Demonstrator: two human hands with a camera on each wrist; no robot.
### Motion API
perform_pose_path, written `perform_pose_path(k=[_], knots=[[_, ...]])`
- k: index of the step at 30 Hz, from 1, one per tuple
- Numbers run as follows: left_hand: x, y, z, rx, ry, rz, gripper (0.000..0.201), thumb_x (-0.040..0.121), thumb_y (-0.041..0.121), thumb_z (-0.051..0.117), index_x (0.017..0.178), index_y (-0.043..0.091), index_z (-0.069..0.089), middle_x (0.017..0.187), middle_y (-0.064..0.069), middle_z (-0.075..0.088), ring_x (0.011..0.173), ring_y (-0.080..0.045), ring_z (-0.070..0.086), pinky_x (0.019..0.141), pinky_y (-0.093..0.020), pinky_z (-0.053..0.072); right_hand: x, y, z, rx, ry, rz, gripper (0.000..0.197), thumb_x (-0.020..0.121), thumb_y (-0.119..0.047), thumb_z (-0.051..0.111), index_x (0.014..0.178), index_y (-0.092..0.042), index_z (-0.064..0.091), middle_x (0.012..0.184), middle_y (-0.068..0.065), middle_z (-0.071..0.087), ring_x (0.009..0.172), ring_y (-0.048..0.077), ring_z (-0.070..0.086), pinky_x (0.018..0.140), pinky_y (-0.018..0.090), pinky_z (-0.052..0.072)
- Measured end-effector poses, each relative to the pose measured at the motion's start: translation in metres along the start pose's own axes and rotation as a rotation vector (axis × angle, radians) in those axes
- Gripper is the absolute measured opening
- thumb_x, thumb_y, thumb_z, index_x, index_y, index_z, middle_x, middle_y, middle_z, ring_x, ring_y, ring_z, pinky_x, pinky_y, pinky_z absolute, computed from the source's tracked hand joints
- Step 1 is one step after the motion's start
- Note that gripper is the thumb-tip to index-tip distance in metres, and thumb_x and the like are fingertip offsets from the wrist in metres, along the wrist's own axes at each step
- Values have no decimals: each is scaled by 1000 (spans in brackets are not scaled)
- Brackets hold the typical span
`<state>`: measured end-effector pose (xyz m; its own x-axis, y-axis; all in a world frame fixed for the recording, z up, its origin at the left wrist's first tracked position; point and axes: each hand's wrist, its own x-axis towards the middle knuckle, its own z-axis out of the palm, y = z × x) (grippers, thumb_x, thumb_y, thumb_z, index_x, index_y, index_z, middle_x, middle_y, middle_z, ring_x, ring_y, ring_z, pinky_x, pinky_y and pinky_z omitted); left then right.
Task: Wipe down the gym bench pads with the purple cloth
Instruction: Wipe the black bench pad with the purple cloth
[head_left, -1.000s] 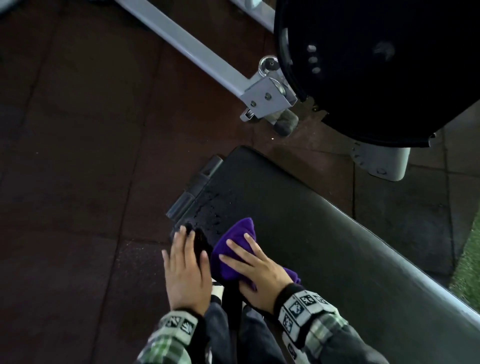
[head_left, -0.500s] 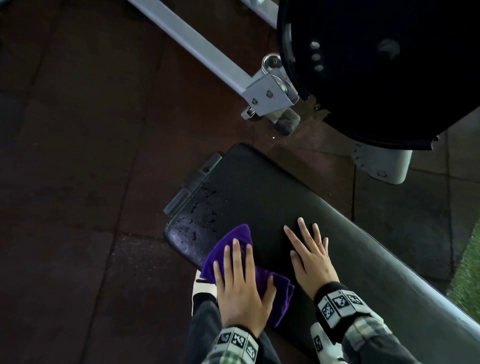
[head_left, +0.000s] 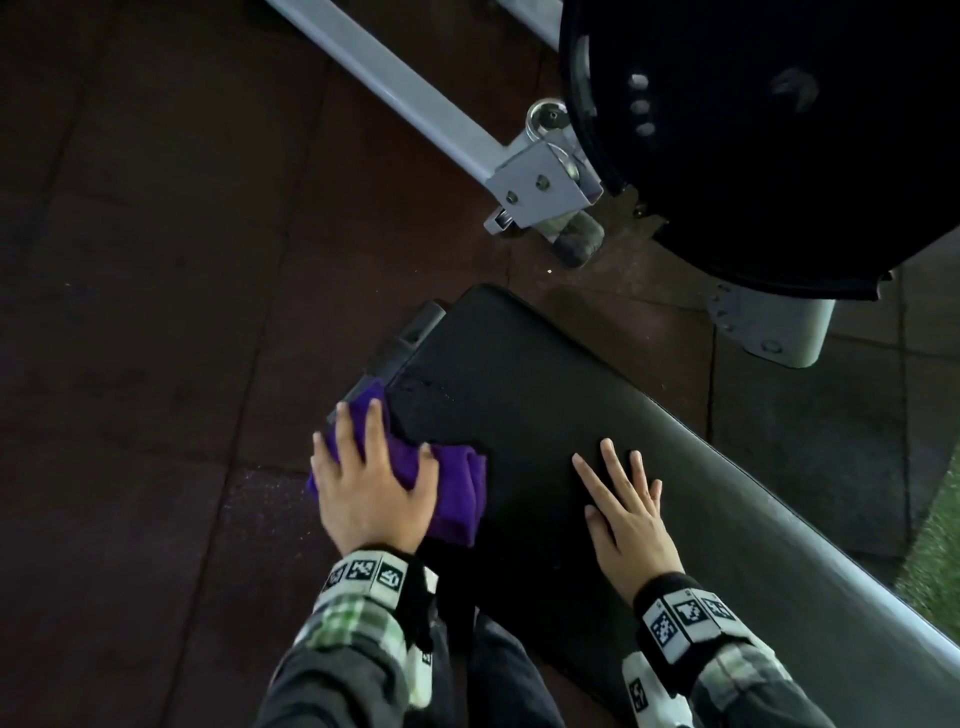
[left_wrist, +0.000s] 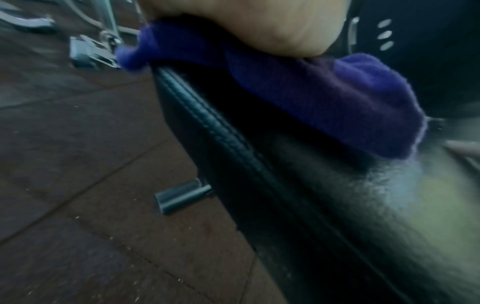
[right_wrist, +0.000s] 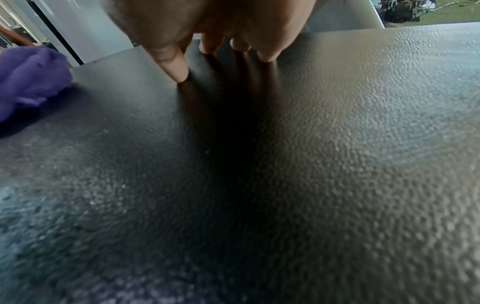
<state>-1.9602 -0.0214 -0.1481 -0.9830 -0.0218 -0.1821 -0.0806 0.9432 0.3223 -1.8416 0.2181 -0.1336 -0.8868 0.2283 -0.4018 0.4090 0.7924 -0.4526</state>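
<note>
Left hand flat, fingers spread, pressing purple cloth on bench pad left edge; right hand flat, bracing. Cloth likely soft, light; palm-press centre.

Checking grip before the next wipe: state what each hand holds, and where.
Left hand presses the purple cloth flat, on its left half. Right hand holds nothing, resting on the pad.

We count one purple cloth, one black bench pad, two hands, a left hand and a right hand, two tagged wristbands, and one black weight plate.
</note>
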Motion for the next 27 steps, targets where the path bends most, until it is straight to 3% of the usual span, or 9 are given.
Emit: perform_pose_path(k=[2, 5, 9, 12, 17, 21, 24, 27], knots=[[-12, -5, -1, -38, 14, -59, 74, 84, 57, 45, 148, 20, 41, 156, -14, 34, 136, -47, 34, 108, -56, 36, 0, -1, 0, 1, 3, -2, 78, 94, -14, 47, 137, -60, 0, 152, -23, -5, 141, 16, -12, 111, 40, -5], [-49, 2, 6, -40, 16, -32, 74, 87, 55, 44, 146, 10, 44, 156, -20, 32, 142, -48, 24, 113, -57, 29, 0, -2, 0, -8, 4, 10, 78, 94, -15, 47, 137, -58, -1, 152, -21, -4, 141, 16, -13, 112, 40, -5], [-79, 26, 18, 29, -71, 241, 72, 89, 56, 44, 147, 13, 45, 158, -16, 32, 146, -45, 21, 116, -56, 19, 1, -2, 1, -6, -3, 16, 78, 93, -14, 47, 137, -59, 1, 153, -21, -5, 142, 17, -13, 112, 41, -5], [-55, 37, 17, 47, -79, 341, 70, 88, 58, 46, 146, 19, 47, 158, -9, 33, 147, -40, 23, 118, -52, 20, 0, -2, 0, -7, -10, 19, 79, 93, -14, 47, 137, -60, 0, 152, -23, -7, 142, 17, -14, 112, 41, -5], [10, 22, 4, 24, -7, 116, 72, 84, 58, 46, 145, 20, 47, 152, -15, 42, 138, -46, 36, 113, -57, 30, 1, -2, 0, -7, -13, 17, 80, 94, -14, 47, 137, -59, -3, 151, -23, -7, 142, 18, -13, 111, 40, -7], [9, 4, -2, -29, 55, -25, 72, 86, 57, 46, 142, 12, 47, 145, -21, 46, 125, -45, 45, 105, -56, 40, 1, -1, 1, -5, -11, 20, 79, 94, -17, 48, 136, -61, -2, 151, -25, -8, 142, 17, -13, 112, 41, -6], [-24, -1, 3, -43, 44, -37, 75, 88, 58, 45, 144, 9, 44, 152, -22, 37, 138, -44, 31, 110, -58, 33, 1, 0, 2, -4, -15, 35, 62, 95, -38, 41, 137, -60, 1, 151, -25, -8, 141, 13, -17, 112, 40, -8], [-62, 7, 12, -1, -22, 85, 75, 87, 57, 44, 144, 7, 45, 155, -22, 32, 143, -45, 23, 115, -58, 22, 2, -3, 3, -3, -20, 64, 54, 87, -59, 23, 137, -60, 1, 152, -25, -8, 139, 7, -22, 111, 36, -11]])
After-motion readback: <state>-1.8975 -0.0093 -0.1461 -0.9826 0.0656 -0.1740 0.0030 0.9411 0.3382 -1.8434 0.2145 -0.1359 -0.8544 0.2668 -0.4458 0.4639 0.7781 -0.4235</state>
